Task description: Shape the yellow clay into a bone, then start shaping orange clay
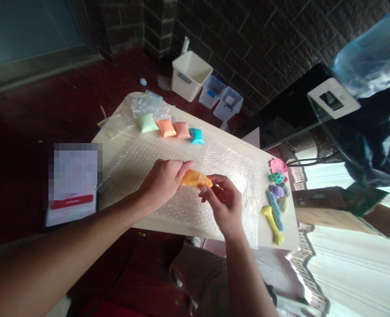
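Between my two hands, above the bubble wrap (168,202), is an orange packet of modelling clay (195,178). My left hand (164,179) is closed on its left end, thumb along the top. At its right end, the fingers of my right hand (222,200) pinch the wrapper edge. Beyond them several small clay packets lie in a row: a pale green one (146,123), an orange one (166,128), a salmon one (182,130) and a blue one (196,136).
Shaped clay pieces, among them a yellow bone-like one (273,225) and a pink one (278,166), lie at the table's right end. Clear plastic bags (149,103) rest at the far left. Beyond the table stand a white bin (190,77) and clear boxes (228,104). A cardboard box (333,215) is at right.
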Demonstrator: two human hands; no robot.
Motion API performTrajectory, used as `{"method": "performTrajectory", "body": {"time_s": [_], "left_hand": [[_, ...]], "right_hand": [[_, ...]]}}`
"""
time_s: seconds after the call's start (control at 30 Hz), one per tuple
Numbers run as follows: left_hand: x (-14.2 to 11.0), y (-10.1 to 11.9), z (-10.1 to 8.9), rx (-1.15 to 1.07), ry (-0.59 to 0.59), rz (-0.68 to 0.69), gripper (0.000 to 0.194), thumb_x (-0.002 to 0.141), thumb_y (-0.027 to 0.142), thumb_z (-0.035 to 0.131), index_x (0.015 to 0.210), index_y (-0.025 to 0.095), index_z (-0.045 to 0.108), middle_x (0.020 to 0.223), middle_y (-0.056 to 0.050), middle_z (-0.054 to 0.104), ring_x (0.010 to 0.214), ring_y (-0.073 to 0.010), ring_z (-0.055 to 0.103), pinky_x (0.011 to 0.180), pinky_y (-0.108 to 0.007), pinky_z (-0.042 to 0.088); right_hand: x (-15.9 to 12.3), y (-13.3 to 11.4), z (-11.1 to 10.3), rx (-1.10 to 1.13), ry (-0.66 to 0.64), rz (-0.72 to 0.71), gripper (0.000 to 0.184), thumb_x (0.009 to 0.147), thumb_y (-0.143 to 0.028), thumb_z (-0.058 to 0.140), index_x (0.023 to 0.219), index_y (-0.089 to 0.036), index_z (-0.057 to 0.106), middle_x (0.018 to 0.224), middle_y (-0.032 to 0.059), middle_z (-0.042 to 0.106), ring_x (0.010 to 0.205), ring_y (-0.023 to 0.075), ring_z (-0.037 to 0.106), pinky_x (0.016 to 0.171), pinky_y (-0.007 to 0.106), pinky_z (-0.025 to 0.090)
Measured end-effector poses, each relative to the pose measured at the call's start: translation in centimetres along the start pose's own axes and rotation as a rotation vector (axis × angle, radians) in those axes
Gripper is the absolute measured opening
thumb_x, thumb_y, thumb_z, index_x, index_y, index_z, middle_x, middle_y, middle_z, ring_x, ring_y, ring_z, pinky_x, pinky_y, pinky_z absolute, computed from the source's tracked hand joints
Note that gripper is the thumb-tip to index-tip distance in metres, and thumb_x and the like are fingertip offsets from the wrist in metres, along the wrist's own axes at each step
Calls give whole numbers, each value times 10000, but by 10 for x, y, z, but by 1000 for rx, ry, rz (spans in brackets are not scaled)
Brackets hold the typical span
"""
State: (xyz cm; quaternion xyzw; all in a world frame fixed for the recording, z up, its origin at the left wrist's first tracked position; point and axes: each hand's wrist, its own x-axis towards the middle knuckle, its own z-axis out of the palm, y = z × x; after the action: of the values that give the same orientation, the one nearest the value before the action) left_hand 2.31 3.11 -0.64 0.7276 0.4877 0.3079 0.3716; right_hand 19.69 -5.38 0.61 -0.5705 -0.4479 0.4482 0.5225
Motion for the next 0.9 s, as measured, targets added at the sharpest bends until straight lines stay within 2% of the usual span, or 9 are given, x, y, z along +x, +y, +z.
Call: {"method": "performTrajectory", "body": {"time_s": [0.17, 0.27, 0.37, 0.47, 0.6, 0.67, 0.73, 0.83, 0.9], "left_hand": [[3, -3, 4, -379, -113, -30, 442, 1051, 433, 511, 671, 206, 506, 526, 47, 482, 455, -98, 474, 484, -258, 329], [2, 0, 7, -614, -225, -146, 333, 1014, 428, 591, 769, 208, 543, 535, 69, 451, 388, -74, 398, 398, -234, 274], [0, 8, 5, -822, -292, -283, 197, 981, 404, 656, 949, 217, 602, 469, 99, 403, 334, -70, 322, 347, -209, 229], [-4, 18, 0, -999, -324, -347, 226, 937, 407, 726, 1005, 223, 613, 467, 106, 406, 322, -55, 278, 333, -191, 215], [-7, 27, -5, -1209, -316, -403, 255, 895, 417, 776, 972, 217, 638, 467, 114, 388, 340, -31, 193, 336, -174, 185], [-7, 26, -4, -1236, -262, -412, 238, 907, 413, 760, 935, 215, 631, 438, 123, 344, 338, -36, 194, 341, -173, 198], [-6, 22, -1, -1153, -195, -366, 231, 939, 412, 728, 909, 211, 617, 437, 111, 381, 337, -46, 264, 349, -176, 229], [-6, 15, 5, -955, -113, -226, 210, 977, 386, 688, 1013, 183, 647, 545, 40, 596, 417, -82, 477, 411, -192, 375], [-7, 9, 9, -863, -91, -142, 286, 987, 375, 675, 1164, 150, 672, 719, -34, 733, 559, -123, 626, 526, -225, 504]], "right_hand": [[1, -1, -6, 120, -54, 59, 247, 890, -310, 844, 1103, -223, 752, 799, 0, 739, 657, 135, 684, 612, 277, 565], [0, -3, -9, 190, -63, 87, 233, 883, -307, 851, 1079, -213, 768, 769, 7, 758, 642, 135, 689, 610, 269, 569], [-1, -7, -10, 226, -43, 119, 227, 863, -325, 857, 1032, -193, 783, 734, 19, 767, 611, 143, 697, 575, 263, 570], [-3, -12, -11, 284, -37, 164, 241, 828, -346, 865, 981, -177, 785, 700, 22, 762, 569, 140, 689, 515, 239, 551], [-3, -15, -7, 347, -64, 184, 228, 846, -374, 827, 939, -172, 775, 634, 14, 733, 516, 126, 655, 456, 209, 506], [-2, -15, -2, 347, -61, 176, 216, 881, -380, 793, 944, -176, 762, 631, 11, 722, 526, 126, 653, 468, 211, 506], [0, -14, 3, 357, -20, 152, 218, 905, -392, 774, 988, -192, 750, 669, 5, 724, 564, 129, 665, 503, 220, 519], [4, -10, 10, 408, 53, 117, 302, 890, -444, 799, 1094, -230, 740, 842, 12, 763, 646, 135, 692, 575, 252, 552], [7, -6, 14, 417, 57, 121, 357, 857, -453, 839, 1128, -241, 742, 909, 19, 773, 688, 141, 700, 609, 264, 562]]}}
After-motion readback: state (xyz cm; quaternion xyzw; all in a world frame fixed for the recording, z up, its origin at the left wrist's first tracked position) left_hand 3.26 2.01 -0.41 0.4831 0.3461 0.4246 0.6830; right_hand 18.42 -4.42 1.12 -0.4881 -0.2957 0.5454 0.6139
